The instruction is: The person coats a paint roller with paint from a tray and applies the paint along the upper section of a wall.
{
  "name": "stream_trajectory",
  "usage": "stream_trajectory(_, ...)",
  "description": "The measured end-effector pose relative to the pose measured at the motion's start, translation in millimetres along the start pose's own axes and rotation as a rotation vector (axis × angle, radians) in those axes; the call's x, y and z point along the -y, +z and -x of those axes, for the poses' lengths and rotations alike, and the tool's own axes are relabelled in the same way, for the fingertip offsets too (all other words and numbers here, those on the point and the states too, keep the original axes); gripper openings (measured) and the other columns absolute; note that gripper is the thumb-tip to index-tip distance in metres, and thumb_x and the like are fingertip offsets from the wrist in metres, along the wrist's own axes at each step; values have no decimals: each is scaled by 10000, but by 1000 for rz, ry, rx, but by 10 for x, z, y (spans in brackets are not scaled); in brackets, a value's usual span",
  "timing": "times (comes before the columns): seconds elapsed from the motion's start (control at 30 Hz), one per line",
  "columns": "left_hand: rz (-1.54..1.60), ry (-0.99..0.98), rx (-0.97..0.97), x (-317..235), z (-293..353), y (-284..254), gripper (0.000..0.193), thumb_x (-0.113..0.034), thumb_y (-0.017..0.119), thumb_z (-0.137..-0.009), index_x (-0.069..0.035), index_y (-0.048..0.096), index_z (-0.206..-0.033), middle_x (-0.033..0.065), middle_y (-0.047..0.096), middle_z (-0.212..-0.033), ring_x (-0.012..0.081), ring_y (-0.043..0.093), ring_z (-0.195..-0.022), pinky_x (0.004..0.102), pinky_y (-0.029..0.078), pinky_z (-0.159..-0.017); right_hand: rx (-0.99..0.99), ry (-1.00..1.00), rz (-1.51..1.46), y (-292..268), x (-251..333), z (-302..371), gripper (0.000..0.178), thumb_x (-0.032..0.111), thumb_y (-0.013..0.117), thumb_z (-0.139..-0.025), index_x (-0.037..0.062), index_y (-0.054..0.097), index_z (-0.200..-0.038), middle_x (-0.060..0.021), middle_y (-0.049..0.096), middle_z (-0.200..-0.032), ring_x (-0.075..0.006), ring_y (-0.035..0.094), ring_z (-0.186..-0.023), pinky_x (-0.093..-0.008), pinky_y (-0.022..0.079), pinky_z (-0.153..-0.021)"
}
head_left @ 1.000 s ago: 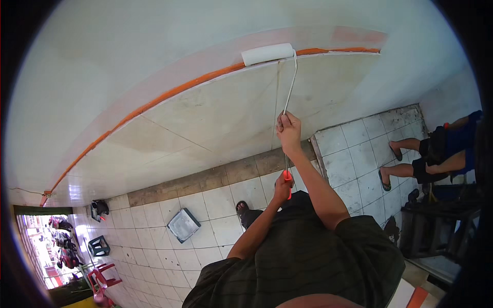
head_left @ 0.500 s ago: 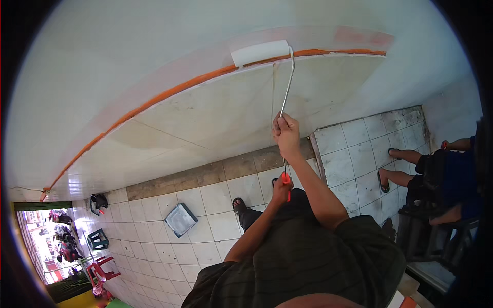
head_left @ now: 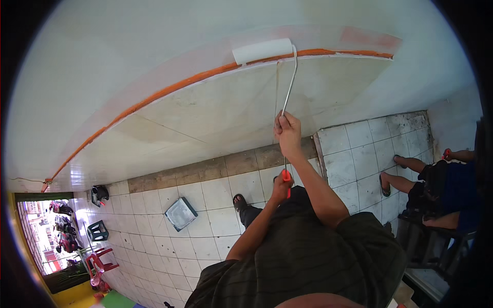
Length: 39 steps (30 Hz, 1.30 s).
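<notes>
A paint roller with a white sleeve (head_left: 262, 51) rests against the wall, along the orange strip (head_left: 179, 82). Its thin bent metal rod (head_left: 291, 84) runs down from the right end of the sleeve toward me. My right hand (head_left: 288, 134) is closed around that rod partway along. Lower down, my left hand (head_left: 281, 189) grips the red handle (head_left: 286, 176) close to my body. Pale pinkish paint shows on the wall above the strip, with a stronger pink patch (head_left: 370, 37) to the right of the roller.
A paint tray (head_left: 181, 213) lies on the white tiled floor (head_left: 221, 223). Farther left are a dark green stool (head_left: 97, 231), a red chair (head_left: 102, 261) and a black container (head_left: 100, 195). At right, another person (head_left: 454, 179) sits holding something red. A raised tiled step (head_left: 354, 149) adjoins the wall.
The view has shifted slightly. The roller stays against the wall at nearly the same place, and both hands keep their hold on it.
</notes>
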<state>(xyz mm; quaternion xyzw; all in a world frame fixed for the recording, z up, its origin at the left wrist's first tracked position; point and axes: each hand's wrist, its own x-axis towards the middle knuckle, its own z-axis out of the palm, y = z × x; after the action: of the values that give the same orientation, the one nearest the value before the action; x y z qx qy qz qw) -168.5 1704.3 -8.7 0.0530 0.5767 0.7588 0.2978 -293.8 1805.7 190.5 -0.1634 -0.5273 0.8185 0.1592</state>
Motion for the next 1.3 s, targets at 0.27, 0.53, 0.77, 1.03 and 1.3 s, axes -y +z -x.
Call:
stream_trajectory(0.27,61,-10,-17,-25,-136,16,76,-20,489,-773,-61,429,-750,15,454,-636,121,419,-583,277,361,-548,76,-63,-90,-6,63,-51,231,111,447,-960,41,483,-743,24,408,-607,-55,336,-498,-227,258,-427)
stream_trajectory(0.53,-11,0,-33,-99,-135,-34,64,-40,510,-780,-53,452,-755,8,472,-641,113,443,-572,286,372,-518,4,-30,-49,38,59,-66,253,124,445,-953,34,479,-719,22,409,-597,-57,346,-497,-230,275,-433)
stream_trajectory(0.77,-124,157,61,-554,-479,123,42,-46,483,-778,-45,442,-771,26,456,-635,138,435,-599,297,382,-570,147,-221,-175,71,693,-81,252,156,463,-982,50,477,-754,35,393,-622,-38,316,-510,-208,241,-433)
stream_trajectory(1.03,-120,10,139,81,-38,519,62,-57,487,-848,-65,440,-807,29,484,-696,130,471,-637,282,399,-590,-80,-43,-77,-585,289,93,259,165,460,-989,58,504,-758,39,422,-630,-46,346,-510,-211,273,-439)
stream_trajectory(1.3,-210,-6,-4,97,-313,507,47,-19,470,-817,-50,448,-788,26,495,-659,136,473,-591,302,393,-543,-23,-37,-32,-582,237,-198,259,172,446,-993,76,447,-753,44,350,-623,-39,279,-493,-204,197,-415)
